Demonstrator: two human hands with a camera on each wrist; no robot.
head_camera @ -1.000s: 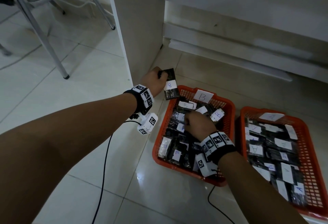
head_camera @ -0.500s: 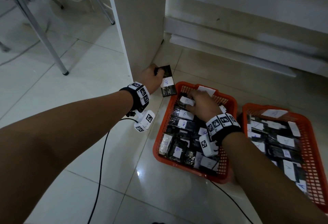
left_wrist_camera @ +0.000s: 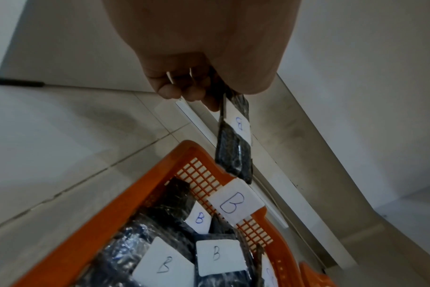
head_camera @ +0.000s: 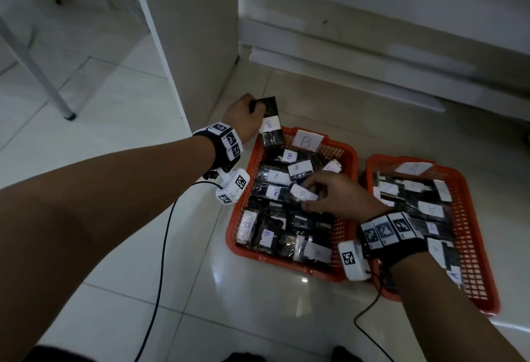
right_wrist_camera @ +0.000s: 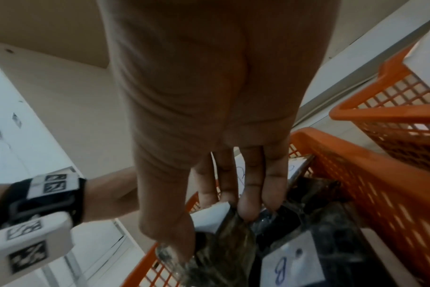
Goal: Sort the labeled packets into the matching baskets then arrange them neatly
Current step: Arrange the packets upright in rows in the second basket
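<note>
Two orange baskets stand side by side on the floor. The B basket (head_camera: 246, 178) has a white "B" tag (head_camera: 307, 141) on its far wall and holds several black packets with B labels. My left hand (head_camera: 246, 116) grips the top of one black B packet (head_camera: 271, 127), which hangs over the basket's far left corner (left_wrist_camera: 233, 143). Inside this basket my right hand (head_camera: 329, 192) pinches another B-labelled packet (head_camera: 302, 193) between thumb and fingers (right_wrist_camera: 246, 209). The A basket (head_camera: 470, 218) to the right holds several A-labelled packets.
A white cabinet panel (head_camera: 186, 46) rises just behind my left hand. A low white ledge (head_camera: 358, 74) runs along the wall behind the baskets. Metal chair legs (head_camera: 43, 80) stand at the far left. Black wrist cables (head_camera: 160, 261) trail over the glossy tiles.
My right hand has drawn back from the basket's far wall to its middle and taken hold of a B packet. The left hand keeps its packet at the far left corner.
</note>
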